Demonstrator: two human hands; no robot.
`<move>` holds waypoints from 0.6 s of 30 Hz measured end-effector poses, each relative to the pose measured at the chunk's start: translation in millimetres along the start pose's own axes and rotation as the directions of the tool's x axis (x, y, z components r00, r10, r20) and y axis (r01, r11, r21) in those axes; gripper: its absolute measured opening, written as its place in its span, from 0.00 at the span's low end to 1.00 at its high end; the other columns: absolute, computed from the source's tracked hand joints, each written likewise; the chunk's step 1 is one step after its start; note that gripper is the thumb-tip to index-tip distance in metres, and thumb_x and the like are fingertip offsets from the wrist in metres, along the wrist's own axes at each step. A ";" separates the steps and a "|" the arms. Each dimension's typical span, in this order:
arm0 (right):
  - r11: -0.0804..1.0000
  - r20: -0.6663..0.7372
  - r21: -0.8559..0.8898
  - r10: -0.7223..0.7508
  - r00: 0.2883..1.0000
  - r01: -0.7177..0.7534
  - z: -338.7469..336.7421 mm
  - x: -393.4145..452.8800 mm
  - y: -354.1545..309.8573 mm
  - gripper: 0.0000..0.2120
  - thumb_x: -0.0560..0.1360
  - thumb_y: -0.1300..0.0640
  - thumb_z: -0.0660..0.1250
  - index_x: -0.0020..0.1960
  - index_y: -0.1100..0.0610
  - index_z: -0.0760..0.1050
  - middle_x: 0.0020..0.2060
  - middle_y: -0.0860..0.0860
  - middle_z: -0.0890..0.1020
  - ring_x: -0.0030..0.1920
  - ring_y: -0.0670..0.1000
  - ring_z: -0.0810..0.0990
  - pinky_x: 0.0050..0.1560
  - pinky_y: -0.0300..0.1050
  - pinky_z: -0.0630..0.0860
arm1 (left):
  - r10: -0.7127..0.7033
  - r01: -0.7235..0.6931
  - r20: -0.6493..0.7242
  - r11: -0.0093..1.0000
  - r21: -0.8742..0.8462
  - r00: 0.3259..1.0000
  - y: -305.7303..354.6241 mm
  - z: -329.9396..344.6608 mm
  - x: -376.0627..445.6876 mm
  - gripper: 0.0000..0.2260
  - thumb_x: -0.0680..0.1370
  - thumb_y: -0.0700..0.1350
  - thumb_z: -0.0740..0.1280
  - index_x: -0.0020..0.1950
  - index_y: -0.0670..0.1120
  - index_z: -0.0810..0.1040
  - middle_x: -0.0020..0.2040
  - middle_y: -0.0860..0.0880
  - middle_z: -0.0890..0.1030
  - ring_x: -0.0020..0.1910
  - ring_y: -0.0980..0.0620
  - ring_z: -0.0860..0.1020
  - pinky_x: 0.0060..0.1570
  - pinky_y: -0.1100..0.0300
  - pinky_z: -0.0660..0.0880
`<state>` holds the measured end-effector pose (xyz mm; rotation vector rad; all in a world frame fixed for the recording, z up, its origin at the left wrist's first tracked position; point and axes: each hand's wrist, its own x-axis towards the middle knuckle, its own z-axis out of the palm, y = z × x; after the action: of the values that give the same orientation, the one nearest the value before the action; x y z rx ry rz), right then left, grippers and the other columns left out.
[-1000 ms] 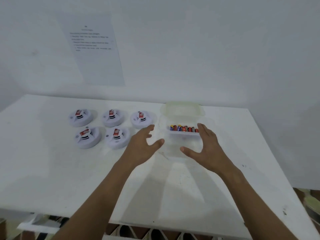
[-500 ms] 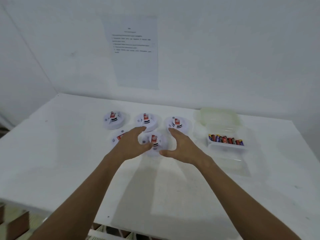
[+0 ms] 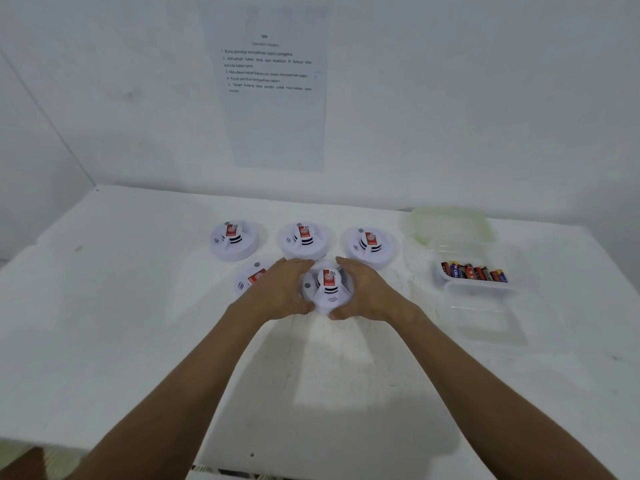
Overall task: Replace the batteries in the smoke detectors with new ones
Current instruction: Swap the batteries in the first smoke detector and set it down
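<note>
Several white round smoke detectors with red labels lie on the white table (image 3: 104, 341). My left hand (image 3: 277, 291) and my right hand (image 3: 365, 291) cup the front right smoke detector (image 3: 327, 289) from both sides, fingers curled around its rim. My left hand partly hides the front left detector (image 3: 250, 278). Three more detectors (image 3: 234, 239) (image 3: 304, 239) (image 3: 370, 244) stand in a row behind. At the right, a clear plastic box (image 3: 476, 289) holds a row of coloured batteries (image 3: 473, 271).
The box's pale lid (image 3: 450, 225) lies behind it near the wall. A printed instruction sheet (image 3: 273, 88) hangs on the white wall. The table's front edge runs along the bottom of the view, and its left rear corner meets the side wall.
Both hands moved left from the battery box to the detectors and have closed around the front right one. The camera view has turned left with them.
</note>
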<state>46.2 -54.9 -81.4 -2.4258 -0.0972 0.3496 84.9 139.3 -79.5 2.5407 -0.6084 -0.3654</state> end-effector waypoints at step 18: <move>0.945 0.008 0.318 -0.083 0.997 0.076 -42.5 -58.9 20.8 0.49 0.64 0.59 0.80 0.74 0.36 0.55 0.64 0.46 0.64 0.61 0.49 0.73 0.58 0.45 0.79 | 0.060 -0.065 -0.030 0.736 -0.674 0.998 57.7 -9.9 -35.5 0.20 0.74 0.44 0.73 0.64 0.56 0.75 0.51 0.59 0.84 0.50 0.59 0.82 0.45 0.66 0.78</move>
<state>0.9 -106.6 -50.2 -2.0932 -0.1365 0.3271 37.6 115.7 -35.9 1.8074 -0.4454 -0.4553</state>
